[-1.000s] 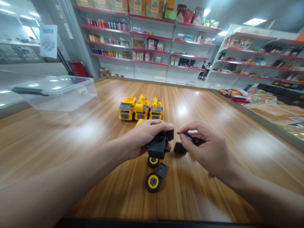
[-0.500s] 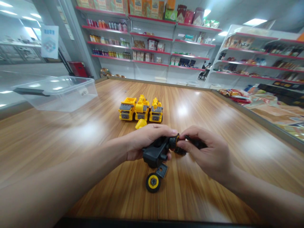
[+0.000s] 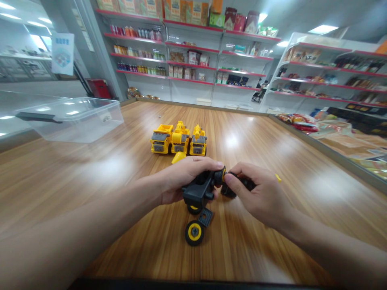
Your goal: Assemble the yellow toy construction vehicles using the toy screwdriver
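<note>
My left hand point(image 3: 184, 177) is wrapped round a black toy chassis point(image 3: 198, 192) held just above the wooden table point(image 3: 105, 173). My right hand point(image 3: 260, 193) pinches a black-and-yellow wheel point(image 3: 220, 175) against the chassis's right end and also holds a dark tool, mostly hidden in the fist. A loose yellow-hubbed wheel point(image 3: 194, 233) lies on the table below the chassis, next to a small black plate point(image 3: 206, 216). Another wheel point(image 3: 193, 209) shows under the chassis. A small black part point(image 3: 228, 191) lies between my hands.
Three yellow toy trucks point(image 3: 178, 139) stand in a row behind my hands, with a yellow piece point(image 3: 178, 158) in front of them. A clear plastic bin point(image 3: 71, 119) sits at the far left. Store shelves point(image 3: 187, 56) line the back and right.
My right hand moved left to the chassis and brought a wheel against its right end. The chassis shifted slightly in my left hand.
</note>
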The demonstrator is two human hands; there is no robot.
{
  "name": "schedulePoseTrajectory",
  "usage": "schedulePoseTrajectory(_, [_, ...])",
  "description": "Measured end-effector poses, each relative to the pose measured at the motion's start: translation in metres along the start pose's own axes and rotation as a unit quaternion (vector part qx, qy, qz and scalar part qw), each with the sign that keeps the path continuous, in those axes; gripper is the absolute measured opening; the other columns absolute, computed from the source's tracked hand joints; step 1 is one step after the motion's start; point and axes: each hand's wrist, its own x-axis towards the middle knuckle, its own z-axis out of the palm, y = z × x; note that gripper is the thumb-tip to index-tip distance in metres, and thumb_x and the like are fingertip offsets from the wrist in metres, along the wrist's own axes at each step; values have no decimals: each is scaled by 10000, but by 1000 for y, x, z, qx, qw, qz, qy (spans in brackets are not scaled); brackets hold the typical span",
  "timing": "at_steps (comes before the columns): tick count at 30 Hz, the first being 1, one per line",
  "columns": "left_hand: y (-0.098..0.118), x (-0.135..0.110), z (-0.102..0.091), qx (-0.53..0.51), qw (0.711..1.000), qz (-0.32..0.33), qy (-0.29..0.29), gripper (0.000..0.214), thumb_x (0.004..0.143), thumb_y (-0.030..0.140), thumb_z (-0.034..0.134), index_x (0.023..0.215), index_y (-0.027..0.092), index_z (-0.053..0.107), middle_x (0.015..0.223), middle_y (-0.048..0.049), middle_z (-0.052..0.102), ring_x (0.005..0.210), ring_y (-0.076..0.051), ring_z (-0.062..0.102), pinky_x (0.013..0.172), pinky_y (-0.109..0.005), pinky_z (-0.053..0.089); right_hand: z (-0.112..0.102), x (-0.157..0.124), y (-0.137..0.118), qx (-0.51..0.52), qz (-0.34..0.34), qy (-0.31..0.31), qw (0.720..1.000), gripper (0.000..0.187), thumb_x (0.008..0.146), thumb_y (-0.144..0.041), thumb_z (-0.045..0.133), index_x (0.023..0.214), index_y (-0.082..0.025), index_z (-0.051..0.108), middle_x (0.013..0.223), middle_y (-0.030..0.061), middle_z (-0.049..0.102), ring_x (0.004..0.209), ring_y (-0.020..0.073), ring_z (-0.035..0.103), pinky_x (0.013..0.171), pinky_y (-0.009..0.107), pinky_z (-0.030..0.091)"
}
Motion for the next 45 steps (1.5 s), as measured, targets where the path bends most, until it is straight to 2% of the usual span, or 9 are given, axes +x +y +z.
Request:
schedulePoseTrajectory(5, [-3,1,-1,24,999,32,-5,201,831,345,680,829,147,645,714,-19,675,545,-136,682,473,-209,551,-2,1,-3,-24,-34,-42,998,324,969,-319,500,677,-182,525,614,-13,514,565,114,461,556,279,333])
schedulePoseTrajectory(12, [-3,0,-1,58,997,47,3,193,836,332,688,829,152,619,717,-12,662,525,-136,679,451,-204,549,-4,-1,0,-24,-53,-122,991,317,995,-275,390,706,-183,479,658,7,501,613,134,458,586,288,322])
schedulePoseTrajectory(16, [-3,1,-1,72,996,45,3,198,834,340,683,826,156,612,699,-8,654,519,-137,675,454,-207,550,-4,-1,1,-27,-56,-127,990,330,993,-270,387,681,-185,450,643,0,488,592,125,442,580,282,310])
schedulePoseTrajectory(24, [-6,3,-4,143,987,69,35,204,788,336,731,853,179,619,735,-23,692,547,-169,699,490,-274,590,-1,1,4,-87,-46,-139,985,286,959,-245,441,691,-167,504,655,14,543,594,120,486,580,273,308])
schedulePoseTrajectory(32, [-8,3,-3,126,989,72,28,202,799,341,720,845,169,624,718,-30,694,542,-160,688,503,-283,593,-2,-1,2,-72,-34,-144,986,300,946,-230,445,655,-167,484,608,6,538,551,106,469,554,264,291])
schedulePoseTrajectory(40, [-7,2,-3,147,985,81,40,205,791,343,727,851,178,620,724,-27,703,545,-169,695,494,-280,590,0,0,2,-59,-18,-146,987,297,951,-237,447,687,-156,557,627,23,579,569,116,512,560,266,312])
schedulePoseTrajectory(45, [-7,2,-3,129,989,74,22,185,800,330,711,841,174,620,710,-24,696,541,-160,688,506,-283,593,-1,-1,0,-52,-17,-147,988,313,953,-250,453,670,-159,553,593,8,552,545,112,492,544,264,311])
